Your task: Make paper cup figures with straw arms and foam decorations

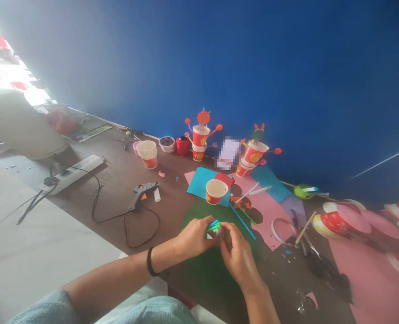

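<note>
My left hand (195, 236), with a dark band on its wrist, is closed around short green and blue straws (214, 226). My right hand (235, 249) pinches at the right end of these straws. Something whitish shows between the fingers, too small to name. Both hands are above a round green sheet (195, 211). Just beyond them stands a red and white paper cup (217, 191), upright, its mouth facing up. A loose blue straw (243, 221) and a green straw (245, 213) lie to the right of the cup.
A glue gun (141, 194) with a trailing cord lies left, near a power strip (78, 173). Two paper-cup figures (199, 137) (254, 153) stand along the blue wall. Scissors (309, 247), a tape roll (283, 231) and pink paper (371, 274) lie right; stacked cups (147, 155) stand at back left.
</note>
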Tool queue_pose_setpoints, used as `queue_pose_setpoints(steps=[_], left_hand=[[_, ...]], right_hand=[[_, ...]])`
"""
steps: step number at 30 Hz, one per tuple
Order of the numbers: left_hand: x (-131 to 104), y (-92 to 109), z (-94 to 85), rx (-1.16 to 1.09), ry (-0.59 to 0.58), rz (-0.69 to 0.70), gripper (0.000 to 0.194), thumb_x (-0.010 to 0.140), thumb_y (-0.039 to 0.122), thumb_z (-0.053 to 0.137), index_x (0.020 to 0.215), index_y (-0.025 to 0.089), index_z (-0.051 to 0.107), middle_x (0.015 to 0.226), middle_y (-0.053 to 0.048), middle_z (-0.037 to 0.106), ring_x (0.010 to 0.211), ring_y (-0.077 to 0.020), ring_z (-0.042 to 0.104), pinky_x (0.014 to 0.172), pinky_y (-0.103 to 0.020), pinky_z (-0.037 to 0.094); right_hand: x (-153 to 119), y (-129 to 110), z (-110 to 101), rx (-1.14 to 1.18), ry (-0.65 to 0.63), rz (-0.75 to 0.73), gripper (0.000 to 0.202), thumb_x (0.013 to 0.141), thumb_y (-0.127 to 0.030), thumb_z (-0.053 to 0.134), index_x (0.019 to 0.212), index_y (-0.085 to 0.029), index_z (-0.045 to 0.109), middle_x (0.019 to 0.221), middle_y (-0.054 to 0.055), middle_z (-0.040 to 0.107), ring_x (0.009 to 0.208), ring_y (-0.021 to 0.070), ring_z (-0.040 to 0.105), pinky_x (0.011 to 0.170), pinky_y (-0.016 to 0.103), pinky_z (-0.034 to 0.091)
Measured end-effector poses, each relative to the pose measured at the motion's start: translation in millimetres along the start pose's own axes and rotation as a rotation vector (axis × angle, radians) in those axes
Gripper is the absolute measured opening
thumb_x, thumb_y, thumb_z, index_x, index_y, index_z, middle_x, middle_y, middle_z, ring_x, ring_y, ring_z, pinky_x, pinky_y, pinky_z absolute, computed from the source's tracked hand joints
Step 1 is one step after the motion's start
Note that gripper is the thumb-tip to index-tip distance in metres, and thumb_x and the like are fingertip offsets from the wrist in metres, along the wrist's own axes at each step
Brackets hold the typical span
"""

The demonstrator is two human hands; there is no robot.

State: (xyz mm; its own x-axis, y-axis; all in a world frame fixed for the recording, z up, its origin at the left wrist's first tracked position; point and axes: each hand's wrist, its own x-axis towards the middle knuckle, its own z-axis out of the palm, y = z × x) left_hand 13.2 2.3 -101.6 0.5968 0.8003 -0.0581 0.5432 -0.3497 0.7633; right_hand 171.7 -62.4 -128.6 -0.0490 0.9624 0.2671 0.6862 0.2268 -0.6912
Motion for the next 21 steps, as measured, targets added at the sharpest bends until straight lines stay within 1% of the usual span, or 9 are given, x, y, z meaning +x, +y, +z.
queue_pose_setpoints(steps=[5,8,11,14,18,21], left_hand=[[-0.5,0.2,-0.9,-0.002,0.000,0.009,0.016,0.073,0.028,0.059,0.080,0.020,0.048,0.074,0.000,0.062,0.067,-0.0173,0.061,0.056,-0.022,0.037],[-0.1,-0.2,-1.4,-0.023,-0.005,0.015,0.015,0.075,0.029,0.058,0.081,0.020,0.048,0.075,-0.001,0.063,0.070,-0.0177,0.062,0.058,-0.022,0.039],[0.5,-1.4,-1.3,-0.029,-0.006,0.013,0.017,0.075,0.030,0.059,0.083,0.020,0.048,0.077,-0.001,0.064,0.071,-0.0178,0.063,0.059,-0.021,0.040],[0.7,-2.4,-0.9,-0.009,0.002,0.013,0.017,0.074,0.029,0.059,0.082,0.020,0.048,0.075,0.000,0.063,0.068,-0.0168,0.061,0.057,-0.021,0.038],[-0.2,-2.2,1.0,0.016,-0.001,0.019,0.016,0.074,0.029,0.059,0.080,0.020,0.047,0.073,0.001,0.061,0.065,-0.0157,0.060,0.055,-0.021,0.035],[-1.1,-2.1,3.2,0.054,0.005,0.011,0.019,0.071,0.027,0.061,0.083,0.020,0.048,0.074,0.000,0.060,0.066,-0.0166,0.059,0.054,-0.022,0.033]], right_hand=[[-0.2,1.0,1.4,0.010,0.014,0.009,0.027,0.089,-0.019,0.041,0.115,-0.023,0.043,0.100,0.006,0.057,0.088,0.0187,0.059,0.072,0.030,0.049],[-0.2,0.5,2.2,0.012,0.001,0.001,0.025,0.089,-0.018,0.040,0.113,-0.023,0.044,0.096,0.005,0.058,0.087,0.0181,0.060,0.073,0.030,0.049],[0.0,-1.5,2.1,0.010,0.026,0.006,0.025,0.088,-0.018,0.040,0.113,-0.023,0.043,0.098,0.006,0.058,0.088,0.0184,0.060,0.073,0.030,0.049],[0.3,-3.1,1.5,-0.014,0.032,0.003,0.025,0.088,-0.018,0.041,0.112,-0.022,0.043,0.100,0.006,0.057,0.089,0.0188,0.060,0.073,0.030,0.049],[0.0,-2.1,0.7,-0.053,0.012,-0.003,0.023,0.088,-0.018,0.040,0.110,-0.023,0.045,0.096,0.005,0.059,0.084,0.0184,0.062,0.070,0.029,0.049],[-0.3,-0.2,0.6,-0.044,0.031,0.013,0.021,0.089,-0.019,0.040,0.110,-0.022,0.045,0.090,0.004,0.061,0.081,0.0178,0.063,0.067,0.027,0.049]])
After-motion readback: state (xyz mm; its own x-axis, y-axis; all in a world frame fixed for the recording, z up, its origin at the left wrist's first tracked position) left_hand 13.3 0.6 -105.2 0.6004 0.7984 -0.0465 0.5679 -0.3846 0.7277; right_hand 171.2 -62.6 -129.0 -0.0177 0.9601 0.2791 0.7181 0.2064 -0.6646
